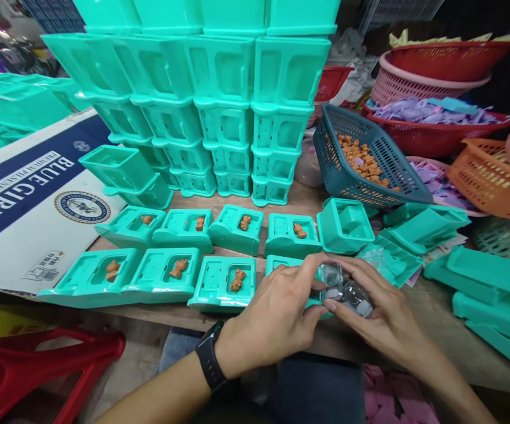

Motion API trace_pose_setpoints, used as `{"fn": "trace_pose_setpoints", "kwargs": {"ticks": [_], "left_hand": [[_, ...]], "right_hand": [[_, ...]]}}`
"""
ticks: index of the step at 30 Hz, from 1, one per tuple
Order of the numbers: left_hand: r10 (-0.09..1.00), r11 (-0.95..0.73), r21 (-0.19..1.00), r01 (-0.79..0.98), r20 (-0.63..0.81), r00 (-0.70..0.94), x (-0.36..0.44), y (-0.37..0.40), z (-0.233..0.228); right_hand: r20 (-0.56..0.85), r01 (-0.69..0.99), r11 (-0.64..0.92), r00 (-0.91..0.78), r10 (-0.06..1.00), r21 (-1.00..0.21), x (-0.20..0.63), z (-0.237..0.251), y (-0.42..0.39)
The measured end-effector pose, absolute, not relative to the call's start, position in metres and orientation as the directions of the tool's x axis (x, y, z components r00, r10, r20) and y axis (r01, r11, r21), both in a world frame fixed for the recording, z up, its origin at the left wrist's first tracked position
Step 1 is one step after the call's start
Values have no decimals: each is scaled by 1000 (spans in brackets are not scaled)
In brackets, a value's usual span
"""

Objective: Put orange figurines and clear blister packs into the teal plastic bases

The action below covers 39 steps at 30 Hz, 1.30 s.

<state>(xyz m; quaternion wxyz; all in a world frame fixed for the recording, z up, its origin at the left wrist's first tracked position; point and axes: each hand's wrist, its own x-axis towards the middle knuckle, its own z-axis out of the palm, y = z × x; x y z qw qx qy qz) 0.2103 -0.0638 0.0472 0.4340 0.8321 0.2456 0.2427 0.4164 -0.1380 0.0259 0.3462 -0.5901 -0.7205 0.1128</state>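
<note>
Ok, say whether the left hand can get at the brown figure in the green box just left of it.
Probably yes: nothing covers the brown figure, and the left hand is close by, though it is busy with a clear plastic piece.

The camera sits on that worker's head, facing forward and down over the surface (pixel 436 330). It's close in, left hand (pixel 277 306) and right hand (pixel 381 312) near five o'clock.

"Seeing turquoise on the stacked boxes (pixel 224 68)?"
"Yes, glossy, and on the front housings (pixel 211 288) too. Orange-brown for the figurines (pixel 237 281) inside."
"On the carton (pixel 73 169)?"
"White, crossed by 1 navy band with white lettering."
"And on the slatted basket (pixel 361 191)?"
"Dark slate blue."
"For the plastic pieces (pixel 331 278)?"
"Colourless and clear."
</note>
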Motion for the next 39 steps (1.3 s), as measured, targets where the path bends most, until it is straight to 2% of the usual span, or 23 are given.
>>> {"fn": "trace_pose_setpoints", "kwargs": {"ticks": [8, 15, 25, 32, 39], "left_hand": [[611, -446, 887, 121, 202, 765, 208, -62, 43], [589, -519, 845, 127, 247, 770, 208, -62, 40], [573, -568, 813, 132, 274, 773, 205, -62, 38], [577, -565, 811, 151, 258, 775, 205, -62, 38], [522, -650, 753, 102, 344, 781, 205, -64, 46]], "right_hand": [[348, 799, 320, -148, 926, -509, 424, 28, -135], [357, 818, 439, -311, 881, -372, 437, 38, -130], [268, 808, 440, -357, 895, -391, 448, 47, -123], [270, 822, 460, -384, 883, -335, 451, 46, -125], [297, 828, 495, -418, 858, -265, 451, 42, -123]]}}
